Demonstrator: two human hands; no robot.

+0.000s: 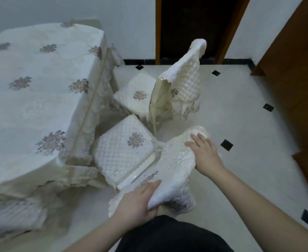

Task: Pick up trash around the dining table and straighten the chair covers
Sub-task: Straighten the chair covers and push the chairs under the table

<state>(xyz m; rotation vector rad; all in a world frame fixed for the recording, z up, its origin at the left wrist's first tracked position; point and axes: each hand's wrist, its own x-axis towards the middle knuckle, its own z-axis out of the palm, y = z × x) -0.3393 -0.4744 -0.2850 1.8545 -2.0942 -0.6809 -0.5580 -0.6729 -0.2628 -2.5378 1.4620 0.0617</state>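
Note:
The near chair's cream quilted back cover point(177, 160) lies over the backrest right in front of me. My left hand point(138, 202) grips its lower left end, thumb under the cloth and fingers over it. My right hand point(204, 153) lies flat on the upper right part of the same cover, fingers straight. This chair's seat cushion point(124, 151) carries a purple flower motif. A second chair point(136, 95) stands farther back; its back cover point(184, 77) hangs crooked and exposes the pale frame point(158, 99). No loose trash is visible.
The dining table point(31, 91) with a floral cream cloth fills the left. White floor tiles point(240, 115) with black diamonds spread to the right. A dark doorway point(191, 24) is at the back, brown wooden furniture point(298, 70) at the right.

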